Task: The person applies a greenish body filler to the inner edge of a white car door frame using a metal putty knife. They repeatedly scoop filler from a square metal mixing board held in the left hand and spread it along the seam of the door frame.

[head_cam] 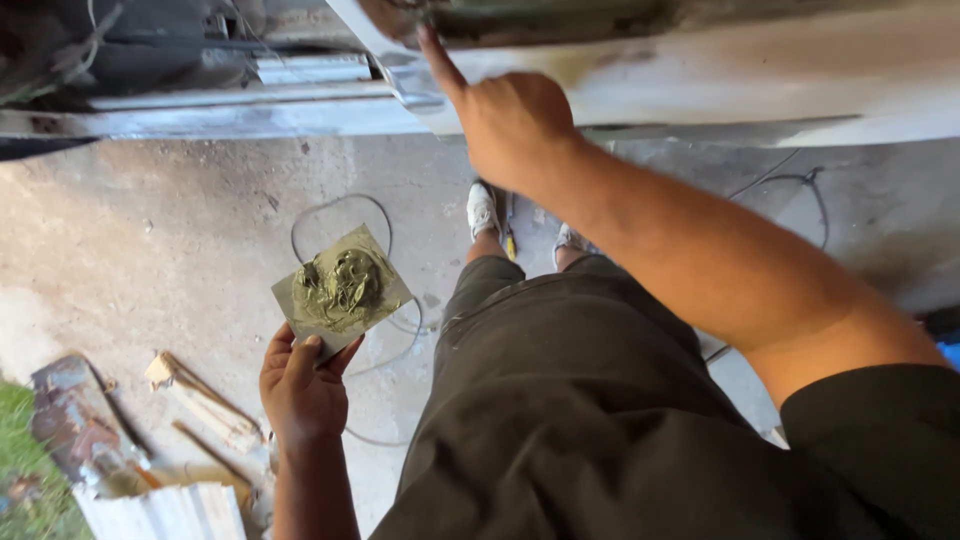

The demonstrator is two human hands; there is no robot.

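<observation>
My left hand (300, 385) grips the near edge of a flat metal plate (370, 310) that carries a lump of olive-green putty (340, 285). It holds the plate level over the concrete floor. My right hand (510, 120) reaches up with the index finger stretched out, its tip pressed against a rusty, greenish patch (520, 22) on a white car body panel (760, 80). The other fingers of that hand are curled in and hold nothing.
A thin cable (335, 205) loops over the concrete floor (150, 230). Wood scraps (200, 400), a rusty metal piece (70, 415) and corrugated sheet (165, 512) lie at lower left. My legs and light shoes (482, 208) stand below the panel. Another cable (800, 185) runs at right.
</observation>
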